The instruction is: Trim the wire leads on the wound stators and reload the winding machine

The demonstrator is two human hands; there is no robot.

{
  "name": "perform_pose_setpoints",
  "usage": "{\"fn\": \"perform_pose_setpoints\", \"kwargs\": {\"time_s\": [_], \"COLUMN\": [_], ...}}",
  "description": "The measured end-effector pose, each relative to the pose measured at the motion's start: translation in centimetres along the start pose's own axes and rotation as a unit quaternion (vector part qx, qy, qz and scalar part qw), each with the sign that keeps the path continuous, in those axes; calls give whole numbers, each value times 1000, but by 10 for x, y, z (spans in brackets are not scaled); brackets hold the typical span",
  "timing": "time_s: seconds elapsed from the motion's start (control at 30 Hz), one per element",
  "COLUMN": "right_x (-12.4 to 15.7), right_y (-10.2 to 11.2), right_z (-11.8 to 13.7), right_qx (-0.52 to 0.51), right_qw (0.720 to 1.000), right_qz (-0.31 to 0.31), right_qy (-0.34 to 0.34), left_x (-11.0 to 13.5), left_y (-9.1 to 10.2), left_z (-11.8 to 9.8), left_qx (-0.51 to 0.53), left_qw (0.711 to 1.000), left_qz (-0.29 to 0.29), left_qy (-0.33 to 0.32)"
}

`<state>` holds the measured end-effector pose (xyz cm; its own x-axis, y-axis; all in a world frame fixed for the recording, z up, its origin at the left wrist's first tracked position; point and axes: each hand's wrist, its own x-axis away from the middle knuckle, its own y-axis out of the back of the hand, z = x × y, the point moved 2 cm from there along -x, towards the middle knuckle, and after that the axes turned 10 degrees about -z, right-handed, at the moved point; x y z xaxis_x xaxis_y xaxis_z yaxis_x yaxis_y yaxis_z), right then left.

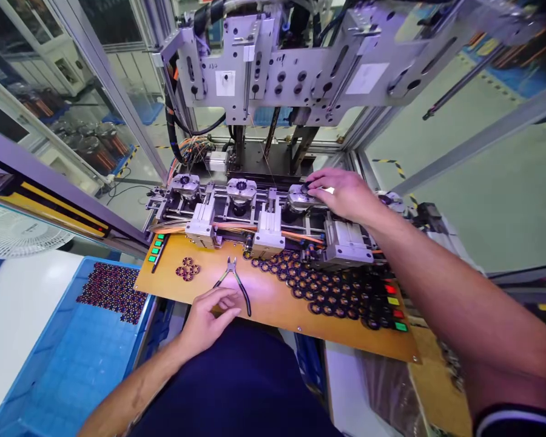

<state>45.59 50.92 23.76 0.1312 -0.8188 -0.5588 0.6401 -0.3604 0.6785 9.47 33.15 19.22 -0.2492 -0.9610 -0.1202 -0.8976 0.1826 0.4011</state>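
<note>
My right hand (pixel 341 193) reaches over the third round fixture (pixel 298 197) of the winding machine, fingers curled down on a small dark ring part there. My left hand (pixel 209 315) rests on the front edge of the yellow-brown work board (pixel 273 303), fingers loosely curled beside the handles of black side cutters (pixel 234 279); whether it grips a handle is unclear. Two other fixtures (pixel 241 189) stand to the left with dark parts seated on them. Several dark wound ring parts (pixel 327 285) lie spread on the board's right half, and a small cluster (pixel 187 269) lies at its left.
A blue tray (pixel 73 352) at lower left holds more ring parts (pixel 111 291). Green buttons (pixel 156 249) sit at the board's left edge; red, yellow and green buttons (pixel 395 306) at its right. The machine head (pixel 291 60) hangs above. A white fan (pixel 13 230) stands at the left.
</note>
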Motion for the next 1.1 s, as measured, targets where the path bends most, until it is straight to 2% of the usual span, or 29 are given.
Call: {"fn": "perform_pose_setpoints", "kwargs": {"time_s": [0.13, 0.27, 0.47, 0.6, 0.73, 0.93, 1.1], "right_x": [2, -3, 0, 16, 29, 33, 31], "right_y": [0, -1, -2, -2, -5, -10, -8], "right_z": [1, 0, 6, 9, 9, 11, 21], "right_qx": [49, 108, 124, 134, 141, 146, 132], "right_qw": [997, 989, 987, 986, 985, 986, 990], "right_qz": [51, 96, 92, 75, 72, 48, 30], "right_qy": [26, 33, 46, 63, 69, 62, 50], "left_x": [3, 1, -37, -65, -74, -79, -83], "left_y": [0, -3, -21, -39, -49, -55, -54], "left_z": [3, 8, 29, 44, 54, 62, 57], "left_qx": [-22, -60, -171, -244, -283, -269, -179], "left_qw": [1000, 998, 979, 961, 949, 954, 980], "left_qz": [8, 20, 44, 64, 78, 81, 66], "left_qy": [3, -23, -99, -114, -115, -102, -61]}}
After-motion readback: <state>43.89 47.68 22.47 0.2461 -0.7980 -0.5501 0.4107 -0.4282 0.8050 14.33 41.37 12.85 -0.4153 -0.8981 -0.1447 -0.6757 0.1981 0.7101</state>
